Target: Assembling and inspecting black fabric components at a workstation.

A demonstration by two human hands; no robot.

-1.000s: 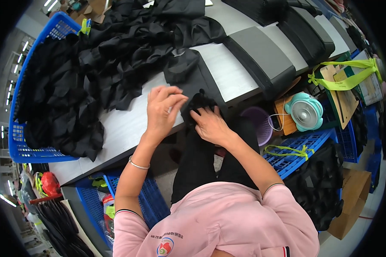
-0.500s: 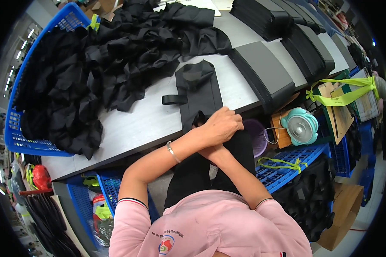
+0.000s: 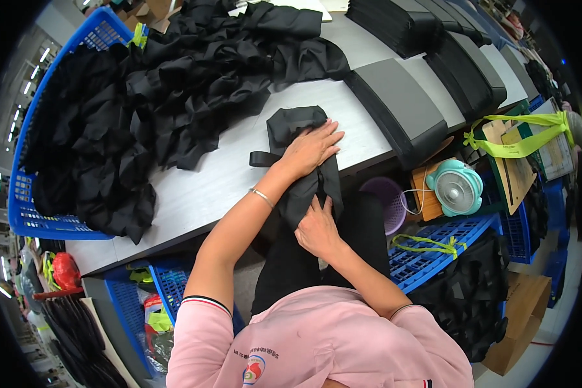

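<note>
A black fabric piece [image 3: 297, 200] with a strap loop [image 3: 263, 159] on its left side lies over the table's front edge. Flat across its upper part rests my left hand [image 3: 312, 150], fingers stretched out towards the right. At the near end, which hangs over my lap, my right hand [image 3: 318, 231] pinches the fabric between thumb and fingers. Part of the piece is hidden under my left hand and wrist.
Loose black fabric pieces [image 3: 194, 84] spill from a blue basket [image 3: 58, 223] onto the white table [image 3: 181, 194]. Grey-topped black stacks [image 3: 401, 103] stand at the right. Below them are a purple bin [image 3: 389, 216] and a teal fan [image 3: 456, 187]. Another blue basket [image 3: 420, 262] sits beside my right arm.
My hands were crossed together near the right edge of the fabric piece. Now they are apart: the left lies flat farther up, the right holds the near end. The piece has shifted towards me.
</note>
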